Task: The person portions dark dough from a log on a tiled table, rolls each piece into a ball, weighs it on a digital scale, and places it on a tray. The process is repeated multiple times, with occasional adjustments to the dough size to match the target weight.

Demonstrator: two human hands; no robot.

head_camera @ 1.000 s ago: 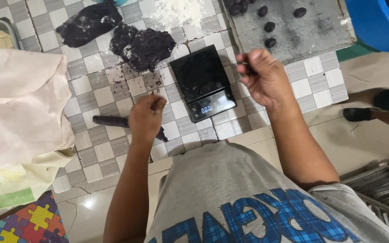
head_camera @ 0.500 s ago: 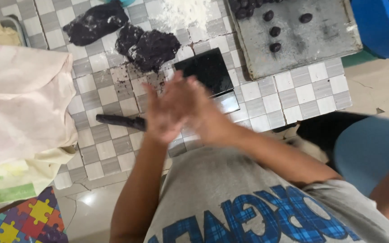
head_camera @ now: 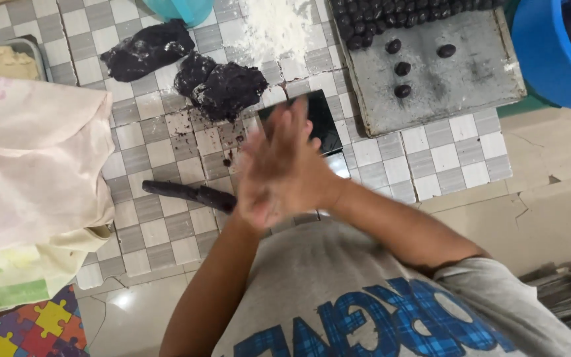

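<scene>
My right hand (head_camera: 289, 149) and my left hand (head_camera: 254, 201) are pressed palm to palm, fingers stretched out, blurred with motion, above the checkered tile counter (head_camera: 160, 152). Anything between the palms is hidden. Right behind the hands lies a black digital scale (head_camera: 322, 125), partly covered by them. A lump of dark dough (head_camera: 229, 89) sits just beyond, with a second dark lump (head_camera: 147, 49) further left. A dark-coated stick-like tool (head_camera: 190, 193) lies on the tiles left of my left hand.
A grey board (head_camera: 470, 79) at the back right carries several small dark dough balls (head_camera: 401, 67). A blue tub (head_camera: 550, 53) stands at the far right. Flour (head_camera: 279, 23) is spilled at the back. A pale cloth sack (head_camera: 34, 158) covers the left.
A second ago my left hand rested near the tool and my right hand hovered by the scale pinching a dark bit. They have come together in front of the scale and now rub palm to palm.
</scene>
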